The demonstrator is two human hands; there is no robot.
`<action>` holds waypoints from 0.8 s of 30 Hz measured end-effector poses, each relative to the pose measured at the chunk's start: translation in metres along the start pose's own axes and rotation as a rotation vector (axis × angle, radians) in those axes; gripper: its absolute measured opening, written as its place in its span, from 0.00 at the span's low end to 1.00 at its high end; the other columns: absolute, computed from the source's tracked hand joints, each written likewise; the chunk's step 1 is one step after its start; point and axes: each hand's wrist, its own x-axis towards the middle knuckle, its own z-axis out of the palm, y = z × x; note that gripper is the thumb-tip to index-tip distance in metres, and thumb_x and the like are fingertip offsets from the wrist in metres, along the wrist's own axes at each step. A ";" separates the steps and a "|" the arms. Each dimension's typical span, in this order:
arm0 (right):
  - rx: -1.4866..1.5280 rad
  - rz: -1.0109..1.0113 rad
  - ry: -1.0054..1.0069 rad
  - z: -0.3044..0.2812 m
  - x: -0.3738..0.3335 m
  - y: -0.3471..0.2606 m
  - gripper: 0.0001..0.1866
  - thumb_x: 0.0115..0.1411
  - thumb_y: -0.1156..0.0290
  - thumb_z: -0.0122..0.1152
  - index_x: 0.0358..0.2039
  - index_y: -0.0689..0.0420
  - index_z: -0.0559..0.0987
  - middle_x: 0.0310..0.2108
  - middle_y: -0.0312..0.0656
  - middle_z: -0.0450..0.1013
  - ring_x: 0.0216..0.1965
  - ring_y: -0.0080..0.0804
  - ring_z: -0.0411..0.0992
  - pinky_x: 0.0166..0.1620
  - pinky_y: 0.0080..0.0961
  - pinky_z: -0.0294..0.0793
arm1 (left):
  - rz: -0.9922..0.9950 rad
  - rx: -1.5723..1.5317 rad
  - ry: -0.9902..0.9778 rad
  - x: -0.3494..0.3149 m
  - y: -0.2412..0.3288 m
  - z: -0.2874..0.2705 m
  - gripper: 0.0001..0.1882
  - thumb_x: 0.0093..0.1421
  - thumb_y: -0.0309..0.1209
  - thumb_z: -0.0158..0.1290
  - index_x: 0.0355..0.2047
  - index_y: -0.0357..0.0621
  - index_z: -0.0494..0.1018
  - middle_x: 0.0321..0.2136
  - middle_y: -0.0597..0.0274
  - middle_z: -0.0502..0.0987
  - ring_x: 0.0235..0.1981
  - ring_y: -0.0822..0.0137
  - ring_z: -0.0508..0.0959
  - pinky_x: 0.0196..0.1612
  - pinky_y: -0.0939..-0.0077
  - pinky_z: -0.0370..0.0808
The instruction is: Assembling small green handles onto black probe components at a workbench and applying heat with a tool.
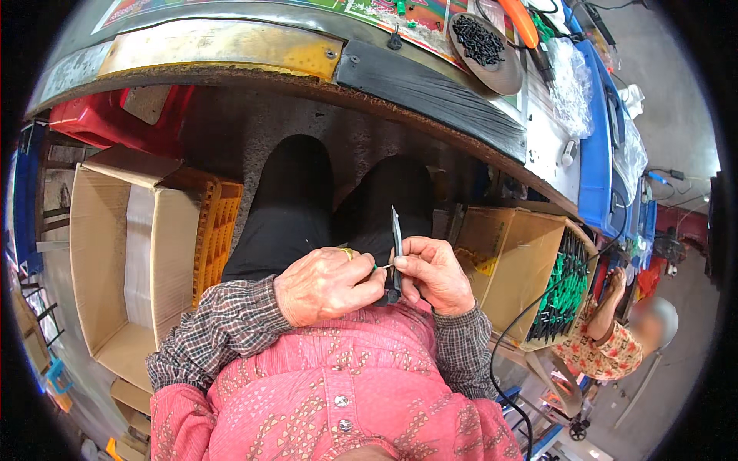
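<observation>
In front of my lap, my left hand (pixel 329 286) is closed, thumb and fingers pinched together. A tiny green piece (pixel 374 268) shows at its fingertips, beside a short thin light-coloured bit running toward my other hand; the rest is hidden by the fingers. My right hand (pixel 437 275) grips a slim dark-grey pointed piece (pixel 397 234), held upright between thumb and fingers with its tip toward the table. Its lower end is dark and partly covered by the fingers. I cannot make out its exact kind. Both hands nearly touch.
Ahead, the worktable (pixel 430 88) carries a dish of small black parts (pixel 478 42) and an orange-handled tool (pixel 520 23). An open cardboard box (pixel 173 261) and orange crate (pixel 217 234) stand left. Right, a box (pixel 492 276) holds many black-and-green pieces (pixel 565 284); another person (pixel 603 346) sits beyond.
</observation>
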 end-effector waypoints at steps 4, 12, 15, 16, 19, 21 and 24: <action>0.028 0.035 -0.021 0.001 -0.001 -0.001 0.06 0.60 0.73 0.59 0.33 0.64 0.74 0.21 0.34 0.69 0.13 0.17 0.65 0.16 0.13 0.60 | 0.020 0.011 0.009 -0.003 0.000 0.004 0.12 0.48 0.27 0.52 0.35 0.38 0.71 0.25 0.59 0.67 0.24 0.64 0.74 0.29 0.69 0.74; -0.234 -0.025 0.024 0.003 -0.006 -0.003 0.06 0.60 0.75 0.58 0.34 0.66 0.74 0.21 0.33 0.69 0.14 0.13 0.62 0.16 0.12 0.57 | -0.111 -0.223 0.037 -0.009 -0.006 0.008 0.13 0.49 0.25 0.52 0.37 0.39 0.72 0.25 0.58 0.69 0.25 0.58 0.75 0.26 0.67 0.74; -0.218 0.008 -0.005 0.006 -0.007 -0.005 0.07 0.60 0.75 0.58 0.35 0.66 0.75 0.21 0.32 0.69 0.14 0.12 0.62 0.16 0.12 0.57 | -0.109 -0.257 0.046 -0.012 -0.009 0.011 0.13 0.49 0.25 0.52 0.37 0.40 0.72 0.25 0.59 0.69 0.24 0.58 0.75 0.26 0.67 0.74; -0.217 0.007 -0.007 0.006 -0.006 -0.005 0.07 0.60 0.75 0.58 0.35 0.66 0.75 0.21 0.32 0.69 0.14 0.12 0.62 0.16 0.12 0.57 | -0.110 -0.256 0.045 -0.013 -0.009 0.010 0.13 0.49 0.25 0.52 0.37 0.40 0.72 0.25 0.59 0.69 0.24 0.58 0.75 0.26 0.67 0.74; -0.225 0.032 -0.017 0.005 -0.005 -0.005 0.07 0.61 0.76 0.57 0.37 0.66 0.75 0.21 0.32 0.70 0.14 0.11 0.61 0.15 0.11 0.56 | -0.098 -0.192 0.014 -0.011 -0.008 0.005 0.12 0.49 0.26 0.53 0.36 0.40 0.71 0.24 0.59 0.68 0.24 0.59 0.74 0.26 0.68 0.73; -0.112 0.079 -0.065 0.003 -0.004 -0.006 0.09 0.61 0.76 0.57 0.41 0.66 0.75 0.22 0.33 0.72 0.12 0.11 0.59 0.14 0.11 0.54 | -0.021 -0.165 -0.002 -0.009 -0.008 0.004 0.10 0.50 0.26 0.53 0.35 0.39 0.70 0.24 0.59 0.68 0.23 0.61 0.74 0.26 0.68 0.74; -0.037 0.068 -0.053 0.006 0.001 -0.004 0.12 0.60 0.76 0.57 0.44 0.66 0.74 0.23 0.34 0.72 0.11 0.11 0.58 0.13 0.11 0.53 | 0.084 0.005 -0.073 -0.009 -0.005 0.001 0.14 0.49 0.26 0.55 0.37 0.38 0.72 0.31 0.55 0.72 0.23 0.64 0.75 0.24 0.71 0.73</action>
